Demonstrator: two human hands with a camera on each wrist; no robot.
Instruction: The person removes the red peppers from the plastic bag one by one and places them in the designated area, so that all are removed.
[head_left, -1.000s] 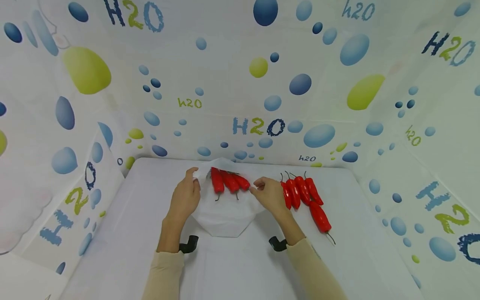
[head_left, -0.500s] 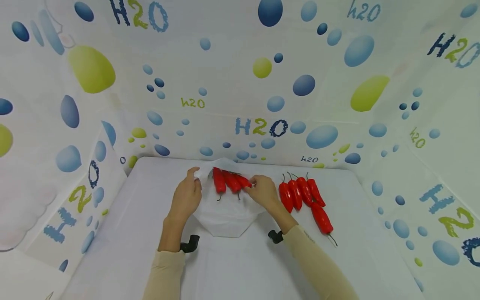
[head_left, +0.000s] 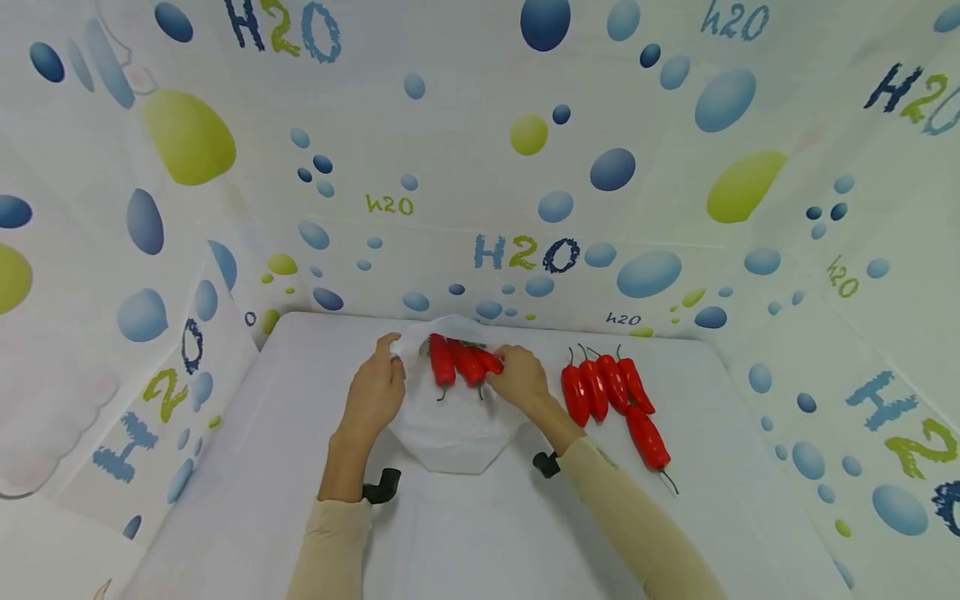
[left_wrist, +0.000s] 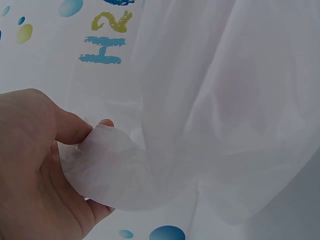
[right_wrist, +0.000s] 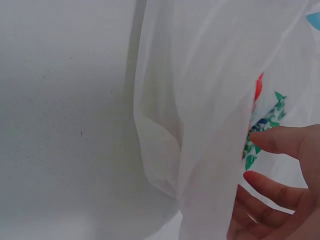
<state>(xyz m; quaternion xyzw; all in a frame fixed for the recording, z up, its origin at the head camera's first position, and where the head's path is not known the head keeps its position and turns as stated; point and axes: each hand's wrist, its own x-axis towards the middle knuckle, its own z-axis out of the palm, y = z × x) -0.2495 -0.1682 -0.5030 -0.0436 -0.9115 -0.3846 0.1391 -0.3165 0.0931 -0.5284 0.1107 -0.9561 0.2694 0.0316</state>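
A white plastic bag (head_left: pixel 453 437) lies spread at the back centre of the table, its mouth agape. Three red chili peppers (head_left: pixel 442 364) show in the mouth, two with stems pointing toward me. My left hand (head_left: pixel 375 392) pinches the bag's left edge; the left wrist view shows thumb and a fingertip on the thin plastic (left_wrist: pixel 115 170). At the right side of the mouth is my right hand (head_left: pixel 522 379), fingertips by the rightmost pepper's tip. In the right wrist view its thumb and index finger stand apart at the bag's rim (right_wrist: pixel 240 165), other fingertips hidden behind it.
To the right, several more red chili peppers (head_left: pixel 592 387) lie side by side. One of them (head_left: pixel 648 437) lies closer to me, stem toward me. A printed backdrop (head_left: pixel 600 200) rises behind the table (head_left: pixel 480 542). Green print (right_wrist: pixel 267 120) shows inside the bag.
My right hand has moved left from beside the bag's mouth to the rightmost pepper in it. The left hand keeps its grip on the bag. The head view has shifted slightly.
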